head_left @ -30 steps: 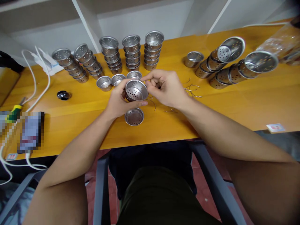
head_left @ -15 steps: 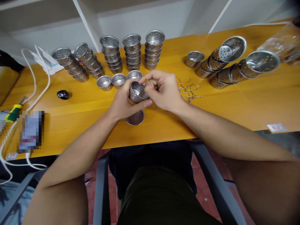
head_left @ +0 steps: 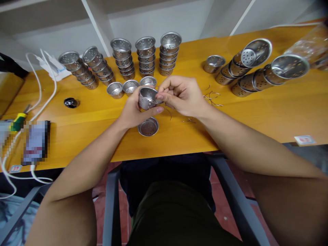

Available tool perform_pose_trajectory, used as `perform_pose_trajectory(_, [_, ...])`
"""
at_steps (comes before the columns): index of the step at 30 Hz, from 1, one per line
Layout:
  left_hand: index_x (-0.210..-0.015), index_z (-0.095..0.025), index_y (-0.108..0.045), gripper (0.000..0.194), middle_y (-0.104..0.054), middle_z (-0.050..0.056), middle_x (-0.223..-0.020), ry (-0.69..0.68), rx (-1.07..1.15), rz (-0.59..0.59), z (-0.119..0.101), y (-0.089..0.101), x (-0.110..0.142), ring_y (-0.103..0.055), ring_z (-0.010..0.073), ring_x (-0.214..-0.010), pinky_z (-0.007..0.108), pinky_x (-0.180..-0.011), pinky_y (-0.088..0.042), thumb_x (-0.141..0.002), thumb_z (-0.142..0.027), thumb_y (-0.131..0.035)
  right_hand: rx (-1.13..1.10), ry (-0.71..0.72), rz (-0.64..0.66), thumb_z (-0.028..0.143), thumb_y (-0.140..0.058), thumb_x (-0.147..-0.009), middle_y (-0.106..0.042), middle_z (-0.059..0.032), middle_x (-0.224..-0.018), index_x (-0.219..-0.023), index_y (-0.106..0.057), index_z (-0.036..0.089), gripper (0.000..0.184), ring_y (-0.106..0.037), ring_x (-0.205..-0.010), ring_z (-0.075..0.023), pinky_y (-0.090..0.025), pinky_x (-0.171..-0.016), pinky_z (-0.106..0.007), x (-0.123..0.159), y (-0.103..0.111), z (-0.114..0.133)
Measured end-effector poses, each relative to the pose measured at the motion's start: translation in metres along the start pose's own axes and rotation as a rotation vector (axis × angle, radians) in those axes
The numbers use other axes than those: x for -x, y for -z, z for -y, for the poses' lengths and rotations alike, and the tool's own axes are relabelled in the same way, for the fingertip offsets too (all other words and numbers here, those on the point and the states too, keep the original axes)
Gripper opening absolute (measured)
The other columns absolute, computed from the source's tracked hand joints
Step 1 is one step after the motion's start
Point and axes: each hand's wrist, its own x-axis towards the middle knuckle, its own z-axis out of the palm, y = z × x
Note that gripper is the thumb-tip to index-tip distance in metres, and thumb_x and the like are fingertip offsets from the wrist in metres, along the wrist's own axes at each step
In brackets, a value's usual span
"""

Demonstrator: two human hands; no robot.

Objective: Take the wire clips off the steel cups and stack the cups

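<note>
My left hand point(head_left: 132, 111) is wrapped round a small perforated metal cup point(head_left: 146, 100), its mouth tilted upward and toward my right. At the cup's right rim my right hand point(head_left: 183, 95) is closed in a pinch on a thin wire, of which only a short bit shows by the fingertips. Just below, another metal cup point(head_left: 148, 127) stands on the table. Three single cups, among them a left one point(head_left: 115, 91), stand in a row behind my left hand. Loose curved wires point(head_left: 212, 99) lie beyond my right wrist.
Several stacks of perforated cups point(head_left: 122, 56) line the back of the wooden table point(head_left: 256, 119). Two leaning stacks point(head_left: 276, 75) and a single cup point(head_left: 214, 64) are at right. At left lie a black mouse-like object point(head_left: 71, 103), a phone point(head_left: 36, 141), a screwdriver point(head_left: 18, 122) and white cables point(head_left: 36, 114).
The cup was turned in my left hand and tipped to the right. My right fingers moved from the rim's upper right, where the wire showed, over the cup, then back to its right rim.
</note>
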Motion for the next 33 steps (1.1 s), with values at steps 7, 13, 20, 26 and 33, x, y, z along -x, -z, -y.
perform_pose_trajectory(7, [-0.158,-0.033,-0.070,0.089,-0.085,0.012,-0.153,-0.020,-0.001,-0.002,-0.001,0.001,0.000,-0.087,0.0385,-0.145,0.060,-0.125,-0.074,-0.100,-0.095,-0.097,0.105,0.002,-0.063,0.092,-0.097,-0.099,-0.064,-0.0010,-0.086,-0.101,-0.072,0.031,0.065,-0.056,-0.076,-0.0217,-0.048,-0.064,-0.037,0.005,-0.006,-0.005])
perform_pose_trajectory(13, [-0.158,-0.032,-0.071,0.086,-0.085,0.012,-0.154,-0.035,-0.025,-0.001,-0.002,0.003,0.000,-0.086,0.0388,-0.145,0.060,-0.128,-0.072,-0.101,-0.090,-0.100,0.138,0.011,-0.050,0.089,-0.099,-0.101,-0.064,-0.0001,-0.082,-0.099,-0.075,0.030,0.063,-0.054,-0.071,-0.0203,-0.048,-0.064,-0.037,0.008,-0.006,-0.005])
perform_pose_trajectory(20, [-0.157,-0.028,-0.072,0.092,-0.087,0.014,-0.149,0.000,-0.013,0.009,-0.004,0.003,0.000,-0.086,0.0388,-0.143,0.059,-0.128,-0.072,-0.098,-0.093,-0.100,0.036,0.156,-0.026,0.080,-0.104,-0.103,-0.068,0.0001,-0.082,-0.099,-0.079,0.026,0.060,-0.057,-0.069,-0.0164,-0.049,-0.060,-0.031,0.005,-0.006,-0.021])
perform_pose_trajectory(26, [-0.171,-0.035,-0.065,0.097,-0.078,0.014,-0.160,-0.086,-0.030,-0.008,0.014,0.004,-0.002,-0.079,0.0448,-0.157,0.067,-0.137,-0.066,-0.100,-0.093,-0.097,0.183,0.205,-0.054,0.075,-0.087,-0.118,-0.073,-0.0035,-0.096,-0.122,-0.087,0.029,0.046,-0.058,-0.074,-0.0184,-0.057,-0.066,-0.035,0.008,0.006,-0.018])
perform_pose_trajectory(33, [-0.180,-0.035,-0.053,0.112,-0.071,0.016,-0.164,-0.068,-0.117,-0.041,0.022,0.009,-0.002,-0.072,0.0497,-0.165,0.072,-0.139,-0.063,-0.097,-0.099,-0.095,0.490,0.338,0.037,0.043,-0.082,-0.116,-0.077,-0.0130,-0.149,-0.136,-0.091,0.032,0.024,-0.076,-0.114,-0.0298,-0.073,-0.096,-0.048,0.009,0.024,-0.021])
